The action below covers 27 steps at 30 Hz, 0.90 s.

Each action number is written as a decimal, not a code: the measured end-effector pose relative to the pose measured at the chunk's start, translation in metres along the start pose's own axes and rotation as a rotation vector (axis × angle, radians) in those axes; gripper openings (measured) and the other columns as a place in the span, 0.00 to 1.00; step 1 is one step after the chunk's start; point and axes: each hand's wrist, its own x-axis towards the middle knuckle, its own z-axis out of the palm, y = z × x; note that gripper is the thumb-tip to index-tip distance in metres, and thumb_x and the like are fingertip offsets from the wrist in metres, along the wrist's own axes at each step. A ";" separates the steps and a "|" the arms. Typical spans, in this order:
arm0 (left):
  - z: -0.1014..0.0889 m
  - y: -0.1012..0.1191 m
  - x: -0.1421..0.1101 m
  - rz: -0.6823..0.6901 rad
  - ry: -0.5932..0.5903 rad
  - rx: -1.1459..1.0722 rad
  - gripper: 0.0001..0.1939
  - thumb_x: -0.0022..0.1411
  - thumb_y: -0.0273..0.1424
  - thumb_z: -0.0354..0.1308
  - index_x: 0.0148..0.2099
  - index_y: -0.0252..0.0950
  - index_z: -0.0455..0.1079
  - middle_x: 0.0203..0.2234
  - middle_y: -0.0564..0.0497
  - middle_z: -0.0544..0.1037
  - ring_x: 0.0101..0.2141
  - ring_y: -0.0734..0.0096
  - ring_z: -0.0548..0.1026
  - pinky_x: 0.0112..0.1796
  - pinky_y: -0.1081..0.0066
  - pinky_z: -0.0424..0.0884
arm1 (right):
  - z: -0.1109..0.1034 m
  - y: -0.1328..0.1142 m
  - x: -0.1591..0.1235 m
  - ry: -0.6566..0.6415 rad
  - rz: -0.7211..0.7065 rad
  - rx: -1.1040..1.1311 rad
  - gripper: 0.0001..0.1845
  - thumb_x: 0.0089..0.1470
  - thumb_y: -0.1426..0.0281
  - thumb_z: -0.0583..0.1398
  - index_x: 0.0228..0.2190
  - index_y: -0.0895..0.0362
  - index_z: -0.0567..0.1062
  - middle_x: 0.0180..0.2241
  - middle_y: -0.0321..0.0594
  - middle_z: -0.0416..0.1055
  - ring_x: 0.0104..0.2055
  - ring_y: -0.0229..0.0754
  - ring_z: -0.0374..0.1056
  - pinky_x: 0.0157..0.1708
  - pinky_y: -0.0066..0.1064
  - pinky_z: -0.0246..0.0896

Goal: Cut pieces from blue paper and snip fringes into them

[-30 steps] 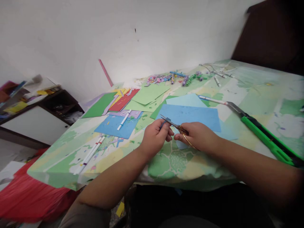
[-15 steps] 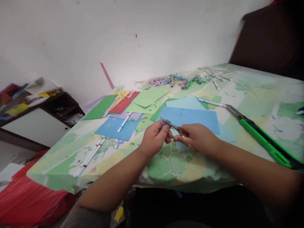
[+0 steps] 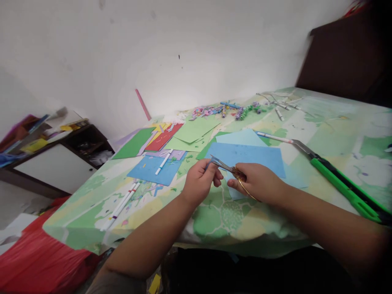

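My right hand [image 3: 255,177] is wrapped round the gold-coloured handles of a pair of scissors [image 3: 225,164], whose blades point left, slightly parted. Pinched in my left hand [image 3: 200,179] is a small blue piece of foam or paper [image 3: 209,164], mostly hidden by the fingers. The blade tips lie right at that piece. Both hands are above the near part of the table, in front of a blue sheet [image 3: 254,157]. Light blue sheets [image 3: 245,139] lie under and behind that one.
To the right lies a large green-handled cutter [image 3: 343,190], its tip by a white marker [image 3: 274,137]. Coloured sheets [image 3: 134,143], more markers [image 3: 122,206] and scraps spread over the left. Decorated sticks [image 3: 241,112] and a scrap pile [image 3: 205,111] sit near the wall.
The scissor blades have parted a little at the blue piece, and the right thumb has shifted away from the left hand. The whole view has shifted slightly.
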 end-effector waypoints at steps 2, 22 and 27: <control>0.000 -0.001 0.000 0.003 0.017 -0.015 0.13 0.57 0.38 0.48 0.28 0.33 0.62 0.18 0.55 0.69 0.17 0.81 0.67 0.21 0.77 0.64 | 0.000 0.000 0.000 -0.018 -0.007 0.011 0.19 0.46 0.53 0.51 0.19 0.55 0.58 0.18 0.34 0.60 0.20 0.34 0.52 0.19 0.26 0.41; 0.004 0.001 -0.003 -0.004 -0.026 0.131 0.12 0.57 0.35 0.47 0.26 0.34 0.61 0.17 0.56 0.70 0.17 0.81 0.68 0.23 0.77 0.65 | 0.003 -0.001 0.000 -0.032 -0.027 0.022 0.24 0.47 0.48 0.47 0.19 0.55 0.58 0.18 0.35 0.61 0.19 0.34 0.53 0.19 0.26 0.41; 0.005 0.001 -0.003 -0.002 -0.026 0.110 0.13 0.57 0.36 0.48 0.26 0.34 0.61 0.17 0.56 0.70 0.17 0.81 0.68 0.23 0.76 0.65 | 0.003 -0.001 0.001 -0.030 -0.022 0.007 0.23 0.47 0.48 0.48 0.18 0.55 0.58 0.17 0.34 0.61 0.19 0.35 0.52 0.19 0.26 0.41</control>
